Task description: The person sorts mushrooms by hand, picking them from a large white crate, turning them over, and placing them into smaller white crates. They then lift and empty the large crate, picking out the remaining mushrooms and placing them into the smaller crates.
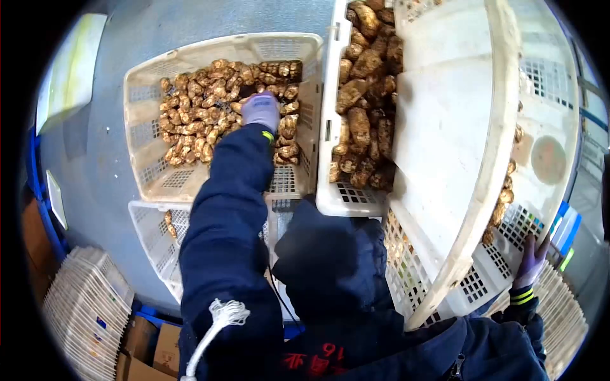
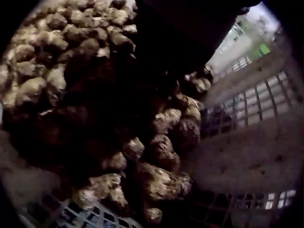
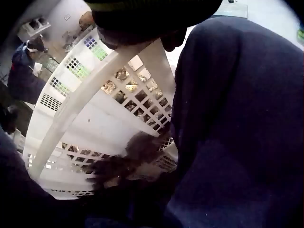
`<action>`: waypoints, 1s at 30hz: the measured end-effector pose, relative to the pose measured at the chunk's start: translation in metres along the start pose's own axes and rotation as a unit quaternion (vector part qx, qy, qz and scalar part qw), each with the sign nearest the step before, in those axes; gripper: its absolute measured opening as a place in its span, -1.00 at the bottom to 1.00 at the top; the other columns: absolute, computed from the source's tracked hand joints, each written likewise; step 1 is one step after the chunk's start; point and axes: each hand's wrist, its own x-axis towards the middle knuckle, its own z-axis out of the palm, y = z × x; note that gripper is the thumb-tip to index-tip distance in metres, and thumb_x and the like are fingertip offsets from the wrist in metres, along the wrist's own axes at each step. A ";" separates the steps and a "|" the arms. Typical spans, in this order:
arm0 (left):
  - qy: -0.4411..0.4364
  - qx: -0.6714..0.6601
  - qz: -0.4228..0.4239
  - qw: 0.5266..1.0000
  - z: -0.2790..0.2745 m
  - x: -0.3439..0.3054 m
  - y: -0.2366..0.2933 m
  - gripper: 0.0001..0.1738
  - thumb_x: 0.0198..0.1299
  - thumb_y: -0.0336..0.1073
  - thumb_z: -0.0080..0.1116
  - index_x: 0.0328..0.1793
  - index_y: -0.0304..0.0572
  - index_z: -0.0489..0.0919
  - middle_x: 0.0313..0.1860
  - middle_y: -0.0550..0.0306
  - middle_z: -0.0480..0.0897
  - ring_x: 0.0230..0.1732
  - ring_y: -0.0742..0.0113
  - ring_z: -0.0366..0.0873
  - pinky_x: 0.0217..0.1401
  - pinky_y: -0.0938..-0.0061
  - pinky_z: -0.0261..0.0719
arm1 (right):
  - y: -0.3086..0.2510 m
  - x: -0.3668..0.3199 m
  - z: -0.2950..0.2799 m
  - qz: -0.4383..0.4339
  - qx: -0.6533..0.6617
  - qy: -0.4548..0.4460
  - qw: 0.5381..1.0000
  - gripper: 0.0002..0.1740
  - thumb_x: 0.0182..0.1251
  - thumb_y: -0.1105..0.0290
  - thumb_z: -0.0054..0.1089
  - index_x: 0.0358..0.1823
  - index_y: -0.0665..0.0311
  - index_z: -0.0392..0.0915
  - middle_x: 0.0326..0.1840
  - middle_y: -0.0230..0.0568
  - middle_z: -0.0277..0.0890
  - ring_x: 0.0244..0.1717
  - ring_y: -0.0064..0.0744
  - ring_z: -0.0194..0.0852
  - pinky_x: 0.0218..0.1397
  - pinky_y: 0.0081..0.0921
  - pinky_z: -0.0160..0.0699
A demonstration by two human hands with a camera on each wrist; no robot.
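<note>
Knobbly brown tubers [image 1: 194, 124] fill the far part of a white lattice crate [image 1: 141, 162] on the grey floor [image 1: 101, 159]. The gloved left hand [image 1: 260, 111] rests on the pile; whether its fingers pinch one, I cannot tell. The right hand [image 1: 530, 260], fingers spread, presses on the wall of a tilted crate [image 1: 457, 127]. Between these, another crate [image 1: 328, 136] holds larger tubers [image 1: 362, 127].

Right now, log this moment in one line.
left hand: among tubers in left crate, grip hidden | right hand: spread flat on tilted crate | middle crate: larger tubers
</note>
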 end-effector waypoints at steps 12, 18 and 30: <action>0.060 -0.206 0.034 0.976 0.043 -0.002 -0.032 -0.59 0.16 -0.14 0.21 0.14 -0.02 0.55 0.14 -0.14 0.55 0.16 -0.10 0.50 0.20 0.15 0.46 | -0.011 0.000 0.007 -0.028 0.003 -0.017 0.999 -0.41 0.41 0.38 0.05 0.42 0.32 0.14 0.05 -0.17 0.47 -0.06 -0.48 0.43 0.02 -0.55 0.44; 0.178 -0.659 0.002 0.731 0.017 -0.014 -0.094 -0.75 0.21 -0.46 0.11 0.02 -0.15 0.59 -0.38 0.19 0.58 -0.43 0.44 0.48 -0.39 0.60 0.46 | -0.001 0.003 0.003 -0.032 0.001 -0.018 0.999 -0.40 0.42 0.36 0.05 0.43 0.31 0.12 0.15 -0.10 0.45 0.03 -0.43 0.46 0.07 -0.50 0.47; 0.072 -0.929 0.076 0.354 -0.014 -0.070 -0.215 -0.50 0.32 -0.13 0.01 0.28 -0.28 0.37 0.16 -0.17 0.49 0.19 -0.07 0.48 0.19 0.06 0.55 | 0.003 0.006 0.004 -0.063 -0.018 0.003 0.998 -0.39 0.39 0.37 0.07 0.43 0.27 0.14 -0.05 -0.25 0.45 -0.15 -0.49 0.38 -0.05 -0.55 0.43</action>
